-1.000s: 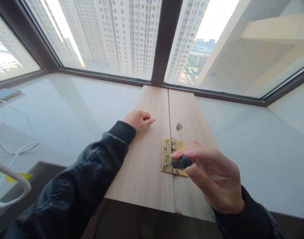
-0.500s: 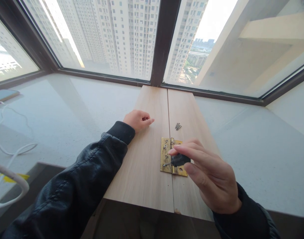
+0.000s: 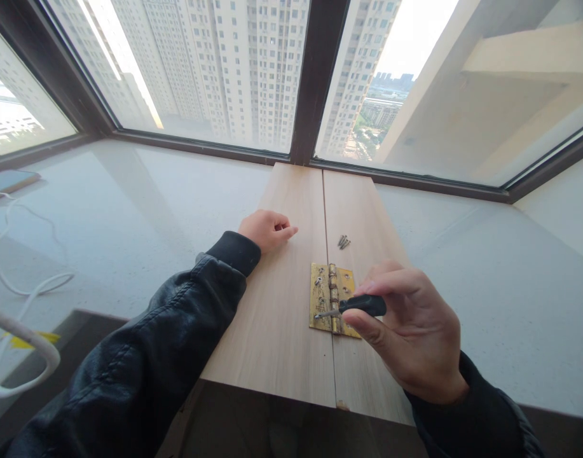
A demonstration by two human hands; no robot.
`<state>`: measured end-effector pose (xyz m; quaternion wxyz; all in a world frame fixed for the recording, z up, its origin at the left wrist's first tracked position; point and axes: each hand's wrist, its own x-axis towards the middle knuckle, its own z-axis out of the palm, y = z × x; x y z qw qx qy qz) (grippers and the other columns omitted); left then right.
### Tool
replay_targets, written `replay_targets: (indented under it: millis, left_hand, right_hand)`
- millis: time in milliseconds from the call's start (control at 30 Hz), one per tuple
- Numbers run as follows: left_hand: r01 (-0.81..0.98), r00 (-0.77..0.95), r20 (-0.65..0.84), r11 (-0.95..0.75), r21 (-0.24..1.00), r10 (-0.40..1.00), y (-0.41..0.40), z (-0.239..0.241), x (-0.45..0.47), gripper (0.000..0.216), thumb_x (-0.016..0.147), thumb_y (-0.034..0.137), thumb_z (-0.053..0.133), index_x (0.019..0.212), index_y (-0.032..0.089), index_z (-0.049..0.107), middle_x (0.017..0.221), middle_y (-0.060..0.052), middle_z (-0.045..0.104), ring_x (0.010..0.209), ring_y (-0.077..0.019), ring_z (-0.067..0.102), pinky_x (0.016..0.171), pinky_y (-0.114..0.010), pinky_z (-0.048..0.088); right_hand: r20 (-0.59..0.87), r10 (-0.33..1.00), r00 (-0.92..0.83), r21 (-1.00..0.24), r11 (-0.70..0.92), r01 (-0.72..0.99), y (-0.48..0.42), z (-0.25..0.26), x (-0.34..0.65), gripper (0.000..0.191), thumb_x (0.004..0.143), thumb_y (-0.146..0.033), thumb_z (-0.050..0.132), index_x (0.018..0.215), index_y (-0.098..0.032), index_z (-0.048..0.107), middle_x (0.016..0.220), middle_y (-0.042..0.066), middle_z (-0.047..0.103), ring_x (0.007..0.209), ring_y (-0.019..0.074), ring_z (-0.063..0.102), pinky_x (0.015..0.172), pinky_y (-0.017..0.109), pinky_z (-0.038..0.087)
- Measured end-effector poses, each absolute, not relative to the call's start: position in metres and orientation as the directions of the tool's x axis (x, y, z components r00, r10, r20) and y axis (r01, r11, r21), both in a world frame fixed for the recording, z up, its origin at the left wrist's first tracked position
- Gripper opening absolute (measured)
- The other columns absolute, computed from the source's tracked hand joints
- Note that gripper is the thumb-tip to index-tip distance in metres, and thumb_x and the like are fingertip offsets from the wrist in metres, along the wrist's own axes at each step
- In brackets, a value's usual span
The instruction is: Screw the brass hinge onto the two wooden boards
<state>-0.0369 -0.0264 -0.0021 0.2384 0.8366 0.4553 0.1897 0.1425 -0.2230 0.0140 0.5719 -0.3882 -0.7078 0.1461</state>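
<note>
A short black-handled screwdriver (image 3: 367, 305) is held between the thumb and fingers of my right hand (image 3: 422, 331). Its tip reaches a lower hole on the left leaf of a worn brass hinge (image 3: 333, 299). The hinge lies across the seam of two pale wooden boards (image 3: 267, 312), and its left leaf has screws in it. A small pile of loose screws (image 3: 343, 242) lies on the right board, just above the hinge. My left hand (image 3: 267, 230) rests on the left board with its fingers curled, and nothing shows in it.
Both boards span a white sill (image 3: 177, 203) and end at a brown window frame (image 3: 301, 127). At far left lie a phone (image 3: 9, 181) and a looped white cable (image 3: 28, 299). A yellow piece (image 3: 31, 340) sits by the sill's edge. The boards' near end overhangs a dark gap.
My right-hand fingers have drawn back and rolled on the screwdriver handle, so more of the handle and hinge shows. The tip stays at the same hole. My left hand stays put.
</note>
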Motion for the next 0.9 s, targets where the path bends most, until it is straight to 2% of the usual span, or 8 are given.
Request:
replay_targets:
  millis: [67, 167, 300, 367, 433, 600, 700, 900]
  left_hand:
    - [0.669, 0.515, 0.101, -0.472, 0.575, 0.851, -0.026, -0.002, -0.037, 0.034, 0.091, 0.04, 0.062, 0.066, 0.018, 0.068, 0.056, 0.004, 0.051, 0.057, -0.0114, 0.043, 0.064, -0.033, 0.03]
    - [0.661, 0.521, 0.107, -0.479, 0.578, 0.847, -0.026, -0.003, -0.037, 0.035, 0.091, 0.041, 0.062, 0.066, 0.018, 0.068, 0.056, 0.004, 0.051, 0.058, -0.0115, 0.044, 0.064, -0.033, 0.031]
    - [0.655, 0.522, 0.114, -0.483, 0.581, 0.845, -0.025, -0.005, -0.038, 0.035, 0.09, 0.043, 0.061, 0.066, 0.018, 0.069, 0.055, 0.003, 0.052, 0.058, -0.0118, 0.044, 0.063, -0.032, 0.03]
    - [0.651, 0.525, 0.118, -0.487, 0.583, 0.843, -0.025, -0.005, -0.038, 0.035, 0.09, 0.044, 0.061, 0.067, 0.018, 0.069, 0.055, 0.002, 0.053, 0.058, -0.012, 0.044, 0.062, -0.032, 0.029]
    - [0.649, 0.526, 0.124, -0.491, 0.581, 0.841, -0.024, -0.005, -0.038, 0.036, 0.089, 0.044, 0.06, 0.066, 0.018, 0.068, 0.054, 0.002, 0.052, 0.059, -0.0122, 0.044, 0.062, -0.031, 0.029]
    - [0.661, 0.52, 0.119, -0.487, 0.571, 0.846, -0.024, -0.005, -0.039, 0.035, 0.089, 0.044, 0.06, 0.066, 0.019, 0.067, 0.055, 0.002, 0.051, 0.058, -0.0118, 0.042, 0.062, -0.032, 0.029]
    - [0.655, 0.522, 0.13, -0.494, 0.572, 0.843, -0.024, -0.005, -0.039, 0.036, 0.089, 0.045, 0.06, 0.066, 0.019, 0.067, 0.055, 0.002, 0.052, 0.059, -0.012, 0.042, 0.062, -0.032, 0.029]
    - [0.648, 0.525, 0.134, -0.497, 0.577, 0.841, -0.025, -0.005, -0.039, 0.036, 0.089, 0.044, 0.06, 0.066, 0.018, 0.068, 0.055, 0.002, 0.051, 0.06, -0.0125, 0.043, 0.062, -0.031, 0.029]
  right_hand:
    - [0.714, 0.698, -0.05, -0.624, 0.667, 0.407, -0.222, 0.013, 0.142, 0.023, 0.093, -0.023, 0.081, 0.103, -0.022, 0.061, 0.085, -0.002, 0.056, 0.077, 0.0147, 0.055, 0.062, 0.029, 0.048]
    - [0.751, 0.649, -0.12, -0.546, 0.713, 0.441, -0.222, 0.013, 0.142, 0.022, 0.095, -0.021, 0.079, 0.112, -0.019, 0.066, 0.09, 0.0, 0.06, 0.077, 0.0127, 0.056, 0.064, 0.028, 0.049]
    - [0.756, 0.619, -0.212, -0.472, 0.74, 0.479, -0.224, 0.019, 0.142, 0.027, 0.1, -0.019, 0.067, 0.127, -0.015, 0.068, 0.108, 0.006, 0.065, 0.097, 0.0161, 0.062, 0.078, 0.029, 0.055]
    - [0.741, 0.63, -0.234, -0.474, 0.736, 0.483, -0.225, 0.023, 0.142, 0.033, 0.101, -0.014, 0.057, 0.133, -0.014, 0.066, 0.119, 0.009, 0.066, 0.108, 0.0183, 0.062, 0.087, 0.032, 0.055]
    - [0.731, 0.639, -0.24, -0.491, 0.736, 0.467, -0.225, 0.024, 0.143, 0.04, 0.099, -0.008, 0.053, 0.136, -0.015, 0.065, 0.121, 0.008, 0.068, 0.109, 0.018, 0.063, 0.09, 0.034, 0.055]
    - [0.731, 0.655, -0.191, -0.569, 0.74, 0.36, -0.223, 0.021, 0.144, 0.037, 0.094, -0.004, 0.064, 0.126, -0.023, 0.068, 0.11, 0.004, 0.075, 0.097, 0.0193, 0.07, 0.082, 0.037, 0.058]
    - [0.716, 0.681, -0.154, -0.614, 0.72, 0.324, -0.223, 0.019, 0.143, 0.031, 0.095, -0.009, 0.069, 0.122, -0.024, 0.068, 0.105, 0.004, 0.076, 0.093, 0.0212, 0.071, 0.077, 0.039, 0.06]
    - [0.701, 0.71, -0.065, -0.634, 0.662, 0.401, -0.226, 0.018, 0.142, 0.026, 0.092, -0.017, 0.08, 0.115, -0.025, 0.072, 0.093, 0.002, 0.069, 0.08, 0.0172, 0.064, 0.065, 0.031, 0.054]
